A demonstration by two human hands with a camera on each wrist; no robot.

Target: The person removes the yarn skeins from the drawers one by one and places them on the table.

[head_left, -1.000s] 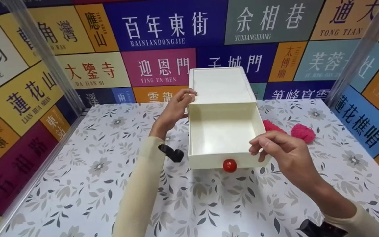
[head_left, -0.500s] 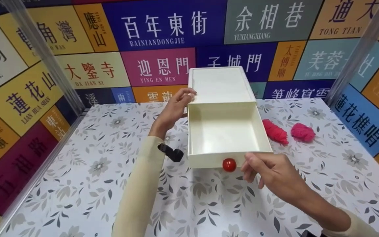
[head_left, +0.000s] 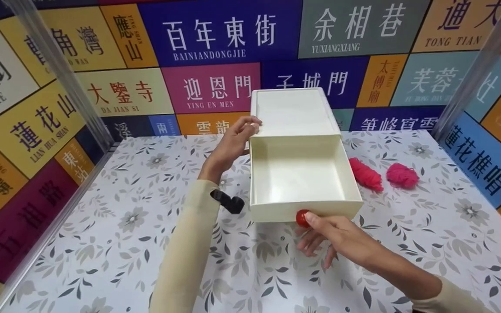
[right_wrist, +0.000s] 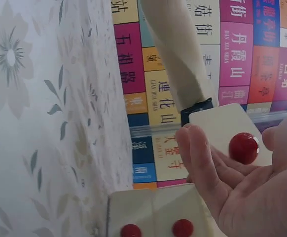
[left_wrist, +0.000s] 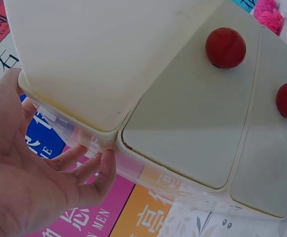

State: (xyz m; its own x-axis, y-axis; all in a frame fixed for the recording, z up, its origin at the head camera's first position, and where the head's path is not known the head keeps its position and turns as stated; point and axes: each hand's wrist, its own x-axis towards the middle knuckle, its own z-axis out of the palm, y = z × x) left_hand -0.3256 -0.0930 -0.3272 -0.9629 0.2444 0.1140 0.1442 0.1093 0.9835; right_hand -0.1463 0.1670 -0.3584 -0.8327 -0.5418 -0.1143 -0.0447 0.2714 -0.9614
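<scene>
A white drawer cabinet (head_left: 294,111) stands on the table, its top drawer (head_left: 300,174) pulled far out with nothing inside. My left hand (head_left: 235,139) holds the cabinet's upper left edge, its fingertips against the clear side in the left wrist view. At the drawer's front, my right hand (head_left: 337,239) has its thumb at the red knob (head_left: 302,218); the other fingers are spread loosely below it. The right wrist view shows this red knob (right_wrist: 243,148) between the thumb and the fingers. Two lower drawers with red knobs (left_wrist: 225,48) are shut beneath.
Two bundles of yarn, one red (head_left: 365,174) and one pink (head_left: 402,175), lie to the right of the cabinet. A flower-patterned cloth (head_left: 102,243) covers the table. Printed wall panels (head_left: 215,32) and clear corner posts (head_left: 65,74) enclose the back and sides.
My right hand has moved left and down from the drawer's right side, along its front, to the red knob. The yarn came into fuller view. My left hand and the drawer stay in place.
</scene>
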